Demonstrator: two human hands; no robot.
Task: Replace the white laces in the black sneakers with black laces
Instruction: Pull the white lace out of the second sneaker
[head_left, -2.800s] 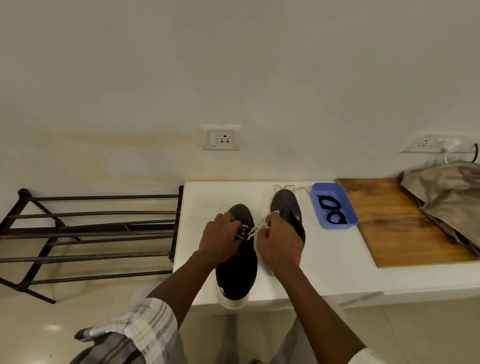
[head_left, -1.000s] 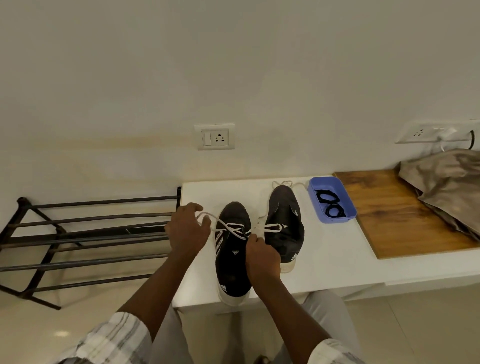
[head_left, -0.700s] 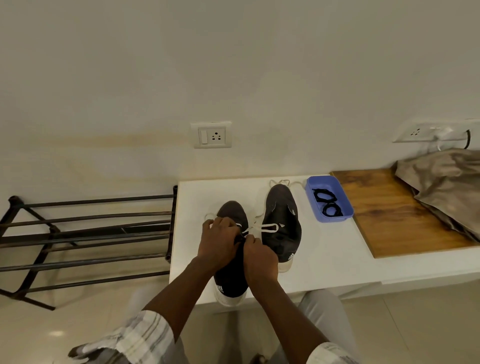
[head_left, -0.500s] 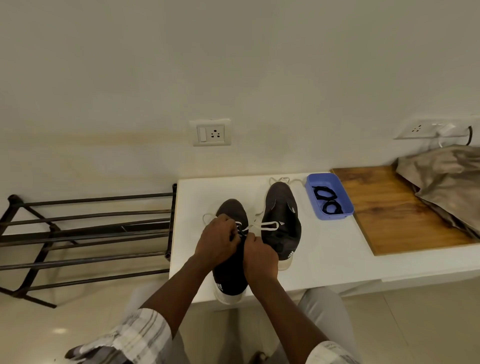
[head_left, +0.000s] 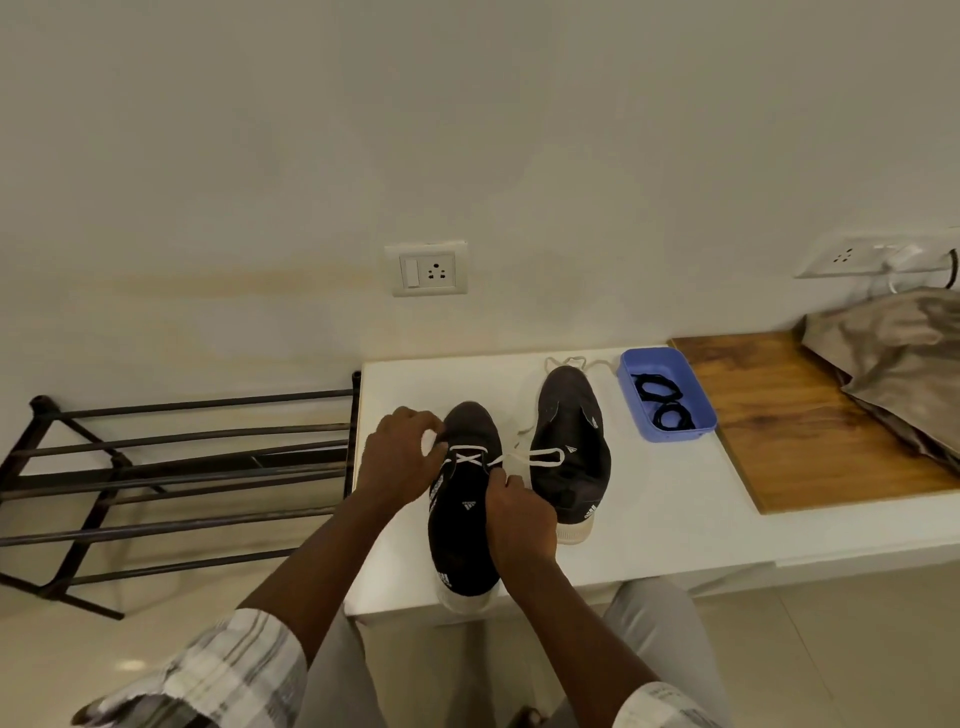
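Both hands were on the nearer black sneaker (head_left: 461, 525), which sat toe-away on the white table (head_left: 665, 499) with its heel at the front edge. The left hand (head_left: 400, 460) was curled at the shoe's left side, fingertips pinching the white lace (head_left: 466, 458) where it left the eyelets. The right hand (head_left: 519, 514) was clenched at the shoe's right side, thumb and fingers nipping the other run of that lace. Between the two hands the lace crossed the tongue in an X. Just beyond the right hand a loose white loop (head_left: 543, 457) trailed onto the second sneaker (head_left: 571, 431), which lay just beside the first. Further out past the right hand sat a blue tray (head_left: 675, 435) with the black laces (head_left: 665, 402) coiled inside, untouched, right against a wooden board (head_left: 810, 426). Off beyond the left hand stood a dark metal rack (head_left: 182, 467) on the floor.
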